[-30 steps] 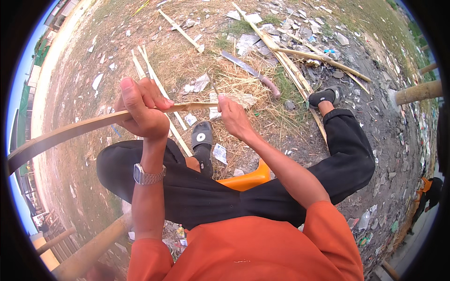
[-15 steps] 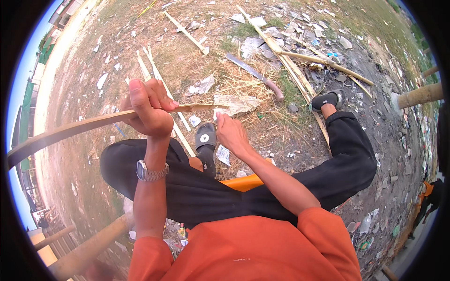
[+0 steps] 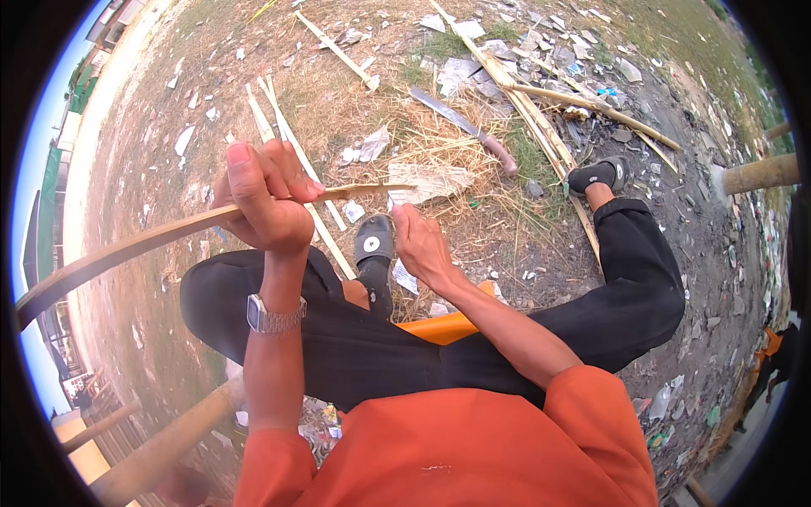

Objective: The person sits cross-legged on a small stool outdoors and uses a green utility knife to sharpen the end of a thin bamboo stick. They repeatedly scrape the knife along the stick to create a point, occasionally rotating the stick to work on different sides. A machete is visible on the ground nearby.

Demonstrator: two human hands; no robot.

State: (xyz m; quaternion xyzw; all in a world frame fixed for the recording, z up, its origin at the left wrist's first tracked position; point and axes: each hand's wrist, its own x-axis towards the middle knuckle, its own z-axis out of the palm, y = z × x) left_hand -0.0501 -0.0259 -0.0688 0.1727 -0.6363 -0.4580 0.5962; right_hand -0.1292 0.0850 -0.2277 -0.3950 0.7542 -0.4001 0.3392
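**A:** What does the left hand have hold of?

**B:** A long bamboo strip; the fingers are curled shut round it, thumb up, so the strip runs from beyond that hand's outer side, across the palm, and on to a thin tip that ends just past the fingers; I judge the tight fist is there to keep a springy length from swinging, since most of it hangs free in the air.

**A:** And the right hand?

**B:** It sits just below the strip's tip, a little toward the body; the fingers look loosely bent, but I cannot tell whether they pinch anything, nor whether they touch the tip.

**A:** Why is the strip held so high?

**B:** Probably to keep it off the knees; the person sits low on an orange seat with legs bent, so lifting the strip level with the hands keeps its end close to both of them.

**A:** What lies beyond the hands?

**B:** A long knife rests on the dry straw well past the right hand, blade flat, apart from everything; more split bamboo lengths lie on the ground beyond the left hand, and a bundle of whole canes farther off past the knife; scraps of paper litter the ground.
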